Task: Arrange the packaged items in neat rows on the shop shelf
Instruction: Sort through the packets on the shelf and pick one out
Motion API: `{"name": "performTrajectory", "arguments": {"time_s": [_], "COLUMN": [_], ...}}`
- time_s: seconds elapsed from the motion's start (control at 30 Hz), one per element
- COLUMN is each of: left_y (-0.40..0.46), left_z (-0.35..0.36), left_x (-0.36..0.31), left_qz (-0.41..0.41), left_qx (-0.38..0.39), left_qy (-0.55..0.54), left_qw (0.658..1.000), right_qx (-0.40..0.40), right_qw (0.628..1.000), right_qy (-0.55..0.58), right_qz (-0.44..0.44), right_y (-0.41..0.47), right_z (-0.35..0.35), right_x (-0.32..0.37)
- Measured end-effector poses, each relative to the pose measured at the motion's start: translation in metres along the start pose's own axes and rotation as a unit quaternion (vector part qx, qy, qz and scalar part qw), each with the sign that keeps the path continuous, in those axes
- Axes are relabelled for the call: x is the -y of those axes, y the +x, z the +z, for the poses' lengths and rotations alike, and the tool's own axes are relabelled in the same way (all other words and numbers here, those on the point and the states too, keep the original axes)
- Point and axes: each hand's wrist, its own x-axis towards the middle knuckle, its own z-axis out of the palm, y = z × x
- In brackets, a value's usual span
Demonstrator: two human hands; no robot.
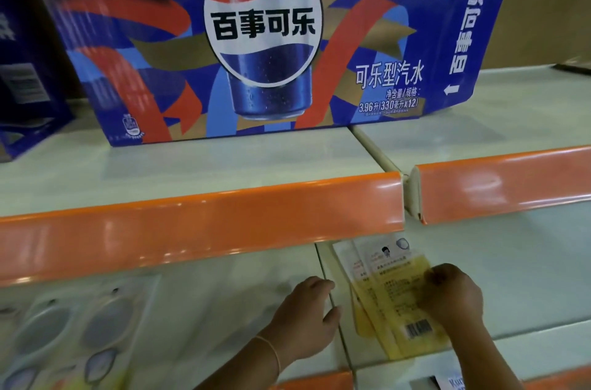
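Note:
A small stack of flat yellow-and-white packets [388, 290] lies on the lower shelf [527, 277], just right of the seam between two shelf boards. My right hand [452, 293] rests on the stack's right side with curled fingers gripping the top packet's edge. Left of the stack, my left hand [307, 316] lies on the shelf by the seam, its fingers loosely bent and holding nothing. More flat packets with round shapes [64, 332] lie blurred at the lower left on the same shelf.
The upper shelf [224, 166] with its orange front strip [204, 223] overhangs the lower one. On it stand a large blue cola carton [256, 38] and a dark blue box [25, 70] at the left. A label [447, 385] shows on the bottom edge.

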Motion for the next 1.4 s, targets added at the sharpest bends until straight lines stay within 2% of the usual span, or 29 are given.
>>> {"name": "performTrajectory", "arguments": {"time_s": [0.17,0.27,0.33,0.4,0.47,0.5,0.57,0.77,0.97,1.03,1.13,1.27,1.33,1.4], "left_y": [0.0,-0.001,-0.004,-0.011,-0.018,-0.023,-0.038,-0.103,-0.153,-0.167,-0.187,-0.208,-0.214,-0.219], "left_z": [0.0,0.001,-0.003,-0.014,-0.026,-0.033,-0.046,-0.075,-0.097,-0.105,-0.117,-0.132,-0.137,-0.143], "left_x": [-0.002,0.0,0.001,0.005,0.018,0.026,0.044,0.096,0.149,0.166,0.189,0.212,0.222,0.228], "left_qz": [-0.007,-0.033,-0.068,-0.129,-0.181,-0.204,-0.245,-0.321,-0.367,-0.359,-0.345,-0.322,-0.306,-0.259], "left_qx": [-0.016,-0.05,-0.071,-0.068,-0.059,-0.074,-0.118,-0.199,-0.254,-0.259,-0.272,-0.252,-0.225,-0.183], "left_qy": [-0.027,-0.127,-0.233,-0.389,-0.548,-0.599,-0.631,-0.624,-0.623,-0.626,-0.611,-0.615,-0.66,-0.737], "left_qw": [0.999,0.99,0.967,0.91,0.814,0.771,0.727,0.684,0.643,0.642,0.658,0.674,0.648,0.597], "right_qx": [-0.013,0.028,0.074,0.124,0.18,0.207,0.244,0.317,0.34,0.327,0.287,0.241,0.231,0.228], "right_qw": [0.995,0.982,0.965,0.944,0.929,0.923,0.916,0.894,0.889,0.893,0.904,0.908,0.899,0.886], "right_qy": [0.075,0.16,0.239,0.297,0.316,0.316,0.309,0.301,0.245,0.227,0.186,0.12,0.056,0.043], "right_qz": [-0.069,-0.093,-0.083,-0.071,-0.071,-0.073,-0.08,-0.095,-0.182,-0.209,-0.255,-0.321,-0.369,-0.403], "right_y": [-0.011,-0.025,-0.041,-0.061,-0.082,-0.093,-0.115,-0.182,-0.231,-0.244,-0.267,-0.295,-0.307,-0.319], "right_z": [-0.012,-0.014,-0.009,0.0,0.015,0.023,0.039,0.067,0.102,0.115,0.13,0.145,0.155,0.167], "right_x": [0.016,0.033,0.044,0.055,0.067,0.074,0.087,0.135,0.182,0.197,0.215,0.237,0.249,0.259]}}
